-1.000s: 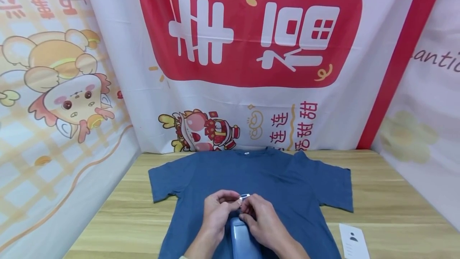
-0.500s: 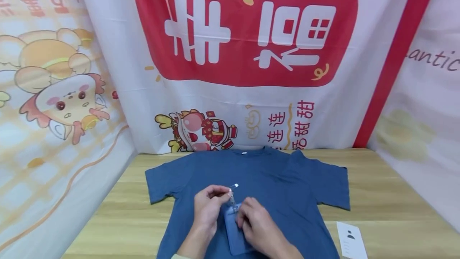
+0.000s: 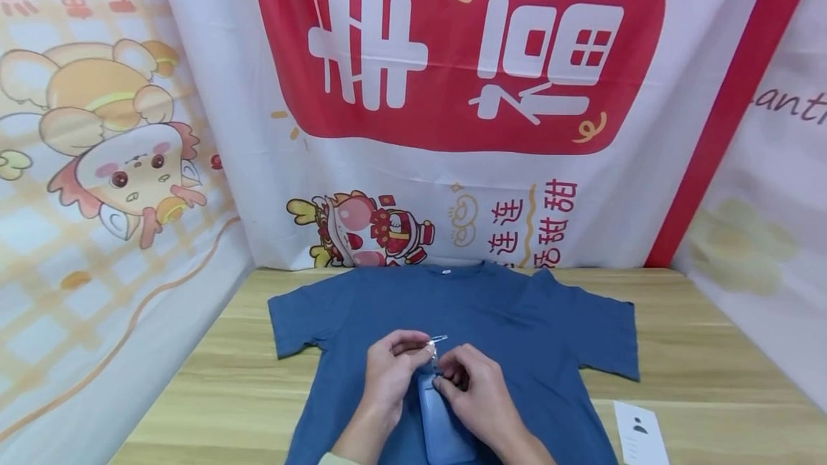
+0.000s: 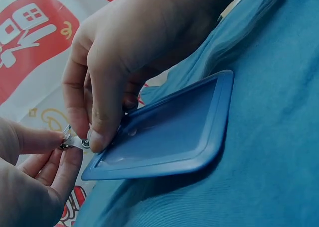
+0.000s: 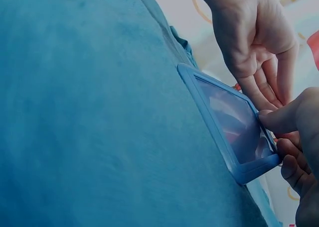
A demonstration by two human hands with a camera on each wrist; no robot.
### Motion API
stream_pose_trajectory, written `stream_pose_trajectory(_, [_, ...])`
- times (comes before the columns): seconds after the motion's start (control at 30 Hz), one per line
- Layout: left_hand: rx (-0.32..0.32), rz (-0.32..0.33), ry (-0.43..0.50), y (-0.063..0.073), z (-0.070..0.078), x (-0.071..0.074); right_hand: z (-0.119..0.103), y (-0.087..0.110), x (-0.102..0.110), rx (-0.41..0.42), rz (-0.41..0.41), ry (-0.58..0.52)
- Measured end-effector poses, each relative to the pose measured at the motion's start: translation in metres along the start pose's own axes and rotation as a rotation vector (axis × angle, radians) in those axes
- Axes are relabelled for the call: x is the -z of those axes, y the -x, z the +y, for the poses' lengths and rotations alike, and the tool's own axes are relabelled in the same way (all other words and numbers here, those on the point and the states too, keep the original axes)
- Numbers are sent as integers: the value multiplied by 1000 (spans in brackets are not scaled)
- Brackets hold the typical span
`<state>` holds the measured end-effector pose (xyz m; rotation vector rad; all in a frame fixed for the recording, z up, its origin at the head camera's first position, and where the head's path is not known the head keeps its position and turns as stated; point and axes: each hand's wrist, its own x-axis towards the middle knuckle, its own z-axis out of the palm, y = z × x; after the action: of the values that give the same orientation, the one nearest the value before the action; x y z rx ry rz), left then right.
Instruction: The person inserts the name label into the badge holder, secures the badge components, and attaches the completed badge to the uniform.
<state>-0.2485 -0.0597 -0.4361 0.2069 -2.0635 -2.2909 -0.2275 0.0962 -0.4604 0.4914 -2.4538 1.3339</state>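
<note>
Left hand (image 3: 388, 375) pinching clip (image 3: 439, 339). Shirt (image 3: 388, 307) under fingers. Holder (image 3: 442, 422) just below fingertips, over shirt. Right hand (image 3: 478, 393) pinching holder's top end. Clip strap (image 4: 75, 142) at holder; can't tell if fastened. Clip not on shirt; card (image 3: 641, 433) right of fingers, outside holder.

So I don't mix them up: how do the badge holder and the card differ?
The badge holder is blue with a clear window; the card is white with dark print. The right hand pinches the badge holder at its edge; the card lies on the table. The badge holder's corners are rounded; the card's visible ones look square. Both are flat and oblong.
</note>
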Motion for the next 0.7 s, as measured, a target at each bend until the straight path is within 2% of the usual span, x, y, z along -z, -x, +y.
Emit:
stream_pose_trajectory(0.27, [4, 21, 26, -3, -3, 2, 1, 1, 1, 13, 20, 1])
stream_pose_trajectory(0.7, [23, 39, 62, -2, 0, 2, 6, -2, 10, -150, -15, 21])
